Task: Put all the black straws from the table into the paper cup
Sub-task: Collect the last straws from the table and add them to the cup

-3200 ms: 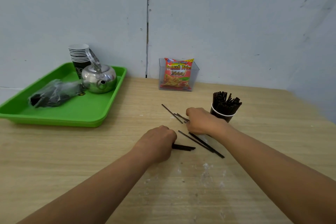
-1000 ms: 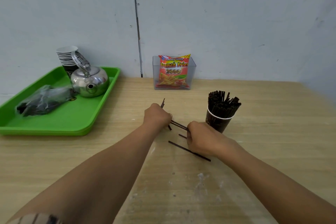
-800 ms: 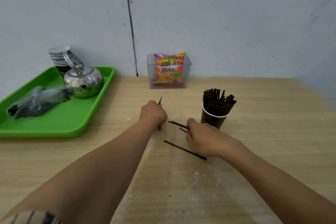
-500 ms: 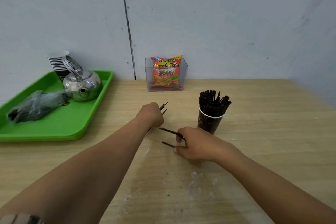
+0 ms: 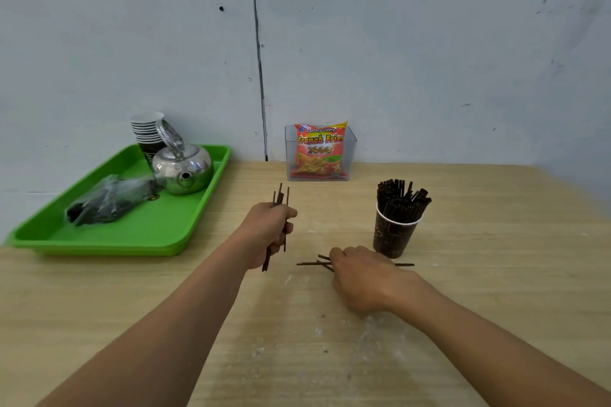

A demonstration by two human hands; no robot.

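A: Left hand (image 5: 269,228) is up off the table (image 5: 496,274), fingers curled tight around a small bundle of black straws (image 5: 280,199), held nearly upright. The ends poke out above the knuckles and below the palm.

B: And the right hand (image 5: 362,276) is down low, fingers bent over more loose straws (image 5: 310,264) lying flat on the wood. They stick out left of its fingertips, and one end shows on the far side, to the right of the knuckles.

A: Is that a real pinch on them?

B: Can't tell; the fingertips are hidden under the hand.

A: The paper cup (image 5: 395,235) stands upright just beyond the right hand's knuckles, already packed with straws.

B: Well to the left of the left hand's fingers sits a green tray (image 5: 139,231) with a kettle (image 5: 183,168).
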